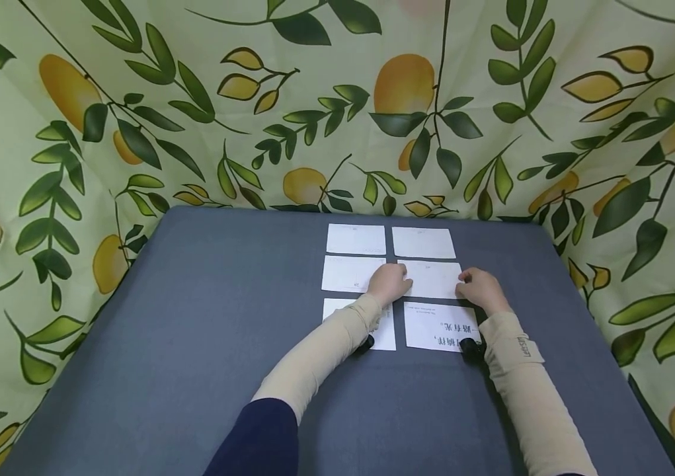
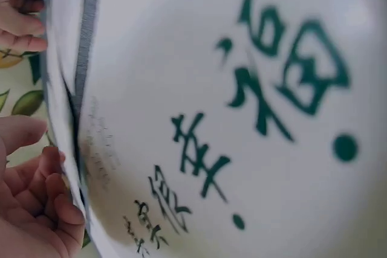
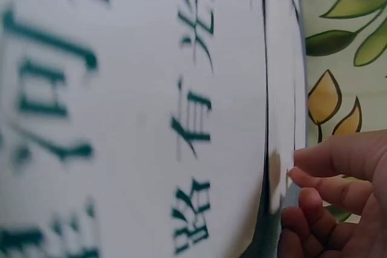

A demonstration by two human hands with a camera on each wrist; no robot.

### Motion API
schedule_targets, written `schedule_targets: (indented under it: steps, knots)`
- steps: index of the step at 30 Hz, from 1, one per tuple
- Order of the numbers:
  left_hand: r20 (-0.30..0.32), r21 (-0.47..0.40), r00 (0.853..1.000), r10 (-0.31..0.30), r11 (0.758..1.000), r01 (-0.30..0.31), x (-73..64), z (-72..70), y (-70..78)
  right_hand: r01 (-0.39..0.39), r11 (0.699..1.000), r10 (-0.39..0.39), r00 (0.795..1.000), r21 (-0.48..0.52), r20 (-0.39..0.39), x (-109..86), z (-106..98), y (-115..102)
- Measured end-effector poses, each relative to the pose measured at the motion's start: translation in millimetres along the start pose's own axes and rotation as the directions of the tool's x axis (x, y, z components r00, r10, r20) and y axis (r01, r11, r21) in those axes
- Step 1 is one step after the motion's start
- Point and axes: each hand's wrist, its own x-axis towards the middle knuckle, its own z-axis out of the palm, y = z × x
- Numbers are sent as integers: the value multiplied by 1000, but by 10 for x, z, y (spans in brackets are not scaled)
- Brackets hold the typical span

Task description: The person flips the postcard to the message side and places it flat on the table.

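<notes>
The right hand's grip [image 1: 484, 289] pinches the right edge of the middle-right paper sheet [image 1: 431, 279] on the blue-grey tabletop [image 1: 224, 297]; the left hand's grip [image 1: 388, 284], fingers bent, is at that sheet's left edge, though whether it pinches the paper is hard to tell. Nearer the person lie a near-right sheet [image 1: 429, 320] and a near-left sheet [image 1: 385, 340], both printed with dark green Chinese characters, the latter partly hidden by the left forearm. A middle-left sheet [image 1: 346, 272] and two far sheets [image 1: 356, 239] complete two columns of three. Behind hangs cloth [image 1: 307, 185] patterned with leaves and orange fruit
</notes>
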Motion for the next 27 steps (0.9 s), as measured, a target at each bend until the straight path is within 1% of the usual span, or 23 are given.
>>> schedule_targets:
  steps: [3,7,12,14,18,21,25,27]
  knots:
    - [-15,-37,1000,8,999,-8,-31,-26,-12,-2,998,4,999,57,-33,-59,15,-21]
    - [-39,-77,999,6,997,-9,-95,-101,-26,32,995,-24,997,96,-75,-125,51,-65]
    - [-74,-162,997,3,987,-15,-221,-164,-93,34,984,-21,997,174,-75,-208,117,-154]
    - [-82,-202,997,4,979,-20,-279,-195,-121,42,978,-27,997,203,-74,-259,148,-203]
    - [-97,-262,995,-12,965,-13,-400,-279,-181,88,969,-77,996,230,-55,-366,235,-299]
    - [-99,-275,994,-37,961,8,-498,-359,-227,100,964,-94,995,247,-38,-428,305,-372]
    - [-98,-258,993,-67,965,39,-628,-441,-317,124,955,-119,992,270,-33,-507,378,-481]
    - [-98,-251,992,-79,967,53,-696,-460,-378,146,951,-143,989,274,-33,-550,415,-532]
